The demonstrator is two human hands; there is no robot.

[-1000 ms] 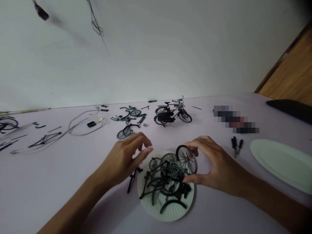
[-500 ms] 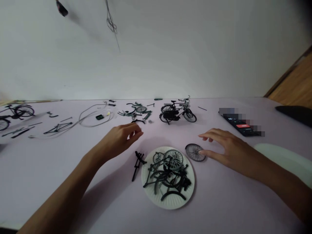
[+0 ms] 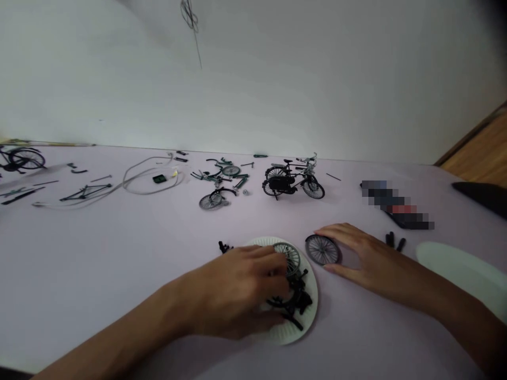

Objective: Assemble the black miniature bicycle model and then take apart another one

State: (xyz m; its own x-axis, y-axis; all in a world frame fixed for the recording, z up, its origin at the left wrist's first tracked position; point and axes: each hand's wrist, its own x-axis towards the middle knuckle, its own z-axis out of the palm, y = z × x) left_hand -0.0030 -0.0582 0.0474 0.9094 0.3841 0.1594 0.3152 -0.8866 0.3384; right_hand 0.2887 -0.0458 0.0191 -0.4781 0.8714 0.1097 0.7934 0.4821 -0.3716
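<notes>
My left hand (image 3: 241,287) lies over the white paper plate (image 3: 312,301), its fingers down among the black model bicycle parts (image 3: 295,298); a spoked wheel (image 3: 288,257) in the pile shows just past its fingertips. What the fingers hold is hidden. My right hand (image 3: 362,258) rests on the table to the right of the plate, its fingers curved loosely around a loose spoked wheel (image 3: 322,249) that lies flat on the table.
An assembled black model bicycle (image 3: 293,180) stands further back. Green bicycle parts (image 3: 222,177), a loose wheel (image 3: 210,201), a cable loop (image 3: 150,179) and a frame (image 3: 85,192) are spread left. Small screwdrivers (image 3: 395,242), a phone (image 3: 396,208) and another plate (image 3: 463,269) lie right.
My left hand has come back from the far table and dropped onto the plate's parts. My right hand put the wheel down beside the plate and stays by it.
</notes>
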